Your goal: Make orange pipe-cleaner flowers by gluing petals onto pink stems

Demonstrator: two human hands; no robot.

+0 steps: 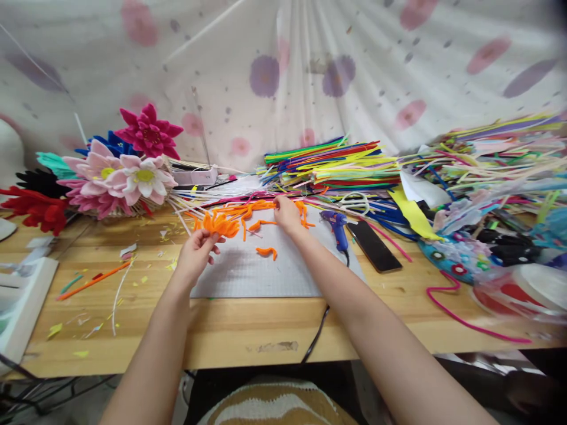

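Note:
My left hand [200,247] is closed on an orange pipe-cleaner flower [220,224], with its fuzzy petals spread above the fingertips. Over the back of a grey cutting mat [261,277], my right hand [286,212] points down with its fingers pinched beside bent orange pipe-cleaner pieces [252,208]. What those fingertips grip, if anything, is hidden. One curled orange petal [266,252] lies alone on the mat, between the two hands. A blue hot glue gun [337,229] rests on the mat's right side, its cord running toward the table's front edge.
Finished pipe-cleaner flowers [144,177] stand at the left. Colourful pipe-cleaner bundles [328,165] fill the back. White-handled scissors [354,203] and a black phone [374,245] lie right of the mat. Scraps and an orange stem [95,280] litter the left; a plastic tub [522,292] sits at the right.

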